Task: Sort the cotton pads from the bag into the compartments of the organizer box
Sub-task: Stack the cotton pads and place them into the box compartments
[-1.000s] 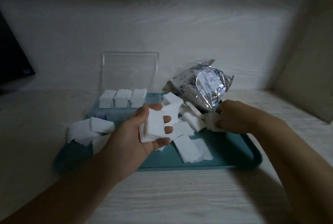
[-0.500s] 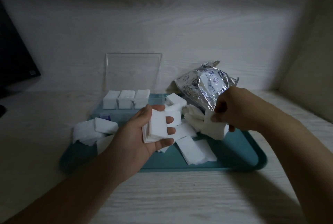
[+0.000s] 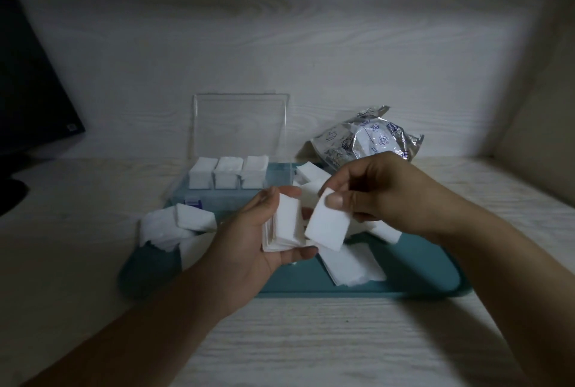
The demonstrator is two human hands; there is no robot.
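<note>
My left hand [image 3: 258, 240] grips a stack of white square cotton pads [image 3: 284, 228] above the teal tray [image 3: 404, 287]. My right hand [image 3: 379, 193] pinches a single cotton pad [image 3: 326, 228] between thumb and fingers, right beside the stack. The clear organizer box [image 3: 239, 175] stands at the tray's back with its lid up; three compartments hold upright pads. The crumpled silver bag [image 3: 364, 144] lies behind my right hand. Loose pads are scattered on the tray, a pile at left [image 3: 168, 228] and some flat ones at front [image 3: 351, 265].
A dark monitor [image 3: 28, 100] stands at the far left. A wall closes the back and a side panel [image 3: 541, 91] the right. The pale wood-grain tabletop [image 3: 311, 340] extends in front of the tray.
My right hand has lifted a pad off the tray's right part and carried it left, up to the stack in my left hand. The left hand stayed roughly in place.
</note>
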